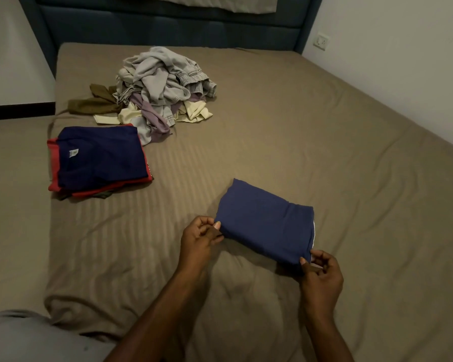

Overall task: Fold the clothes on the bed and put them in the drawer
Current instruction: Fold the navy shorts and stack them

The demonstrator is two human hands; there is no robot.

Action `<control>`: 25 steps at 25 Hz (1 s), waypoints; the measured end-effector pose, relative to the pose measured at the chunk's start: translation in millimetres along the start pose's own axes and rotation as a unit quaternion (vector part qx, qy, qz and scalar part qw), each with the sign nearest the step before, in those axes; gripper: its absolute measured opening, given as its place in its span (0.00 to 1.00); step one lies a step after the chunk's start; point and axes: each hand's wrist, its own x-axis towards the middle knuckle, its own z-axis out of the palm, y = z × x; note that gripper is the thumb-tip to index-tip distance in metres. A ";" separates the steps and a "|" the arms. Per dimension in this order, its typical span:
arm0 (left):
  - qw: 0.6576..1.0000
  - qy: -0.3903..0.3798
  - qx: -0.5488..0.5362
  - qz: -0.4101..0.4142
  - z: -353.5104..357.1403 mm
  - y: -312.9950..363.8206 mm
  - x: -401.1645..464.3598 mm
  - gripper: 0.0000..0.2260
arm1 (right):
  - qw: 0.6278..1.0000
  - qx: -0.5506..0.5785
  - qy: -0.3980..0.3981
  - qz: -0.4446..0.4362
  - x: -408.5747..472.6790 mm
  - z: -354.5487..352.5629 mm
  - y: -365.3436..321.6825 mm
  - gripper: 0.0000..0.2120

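Because it is folded into a compact rectangle of several layers, the blue garment point(266, 226) lies flat on the bed point(324, 142), near its front edge and to the right of centre. We judge it light, soft and limp: it keeps no shape of its own, and the layers would probably slide apart if it were lifted by a single corner. We therefore judge the best hold to be at two opposite ends of the near edge, with every layer caught at once, or with flat palms slid beneath the whole bundle.

The left hand point(200, 237) pinches the near left corner between thumb and curled fingers. The right hand point(321, 274) pinches the near right corner in the same way, beside a thin pale seam that shows along the right edge. Neither hand is spread; both close on the cloth, and the forearms reach in from the bottom of the view.

Well apart to the left we see a folded stack point(100, 159), dark navy on top with red beneath. Beyond it, toward the padded headboard point(168, 27), lies an unfolded heap point(162, 90) of grey, lilac, cream and olive clothes, so we judge the task far from complete. We see no drawer. A wall socket point(321, 42) sits on the right wall.
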 end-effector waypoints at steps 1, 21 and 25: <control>0.999 -0.011 -0.042 -0.024 -5.5 -0.7 3.8 0.05 | 1.000 0.001 -0.001 0.005 3.4 -2.2 3.9 0.14; 0.876 0.044 0.469 0.107 24.8 25.1 122.2 0.22 | 0.947 -0.292 -0.108 0.082 123.1 54.4 -51.7 0.27; 0.822 -0.048 0.556 0.115 67.1 34.0 163.9 0.22 | 0.915 -0.393 -0.093 0.011 141.8 69.2 -43.6 0.21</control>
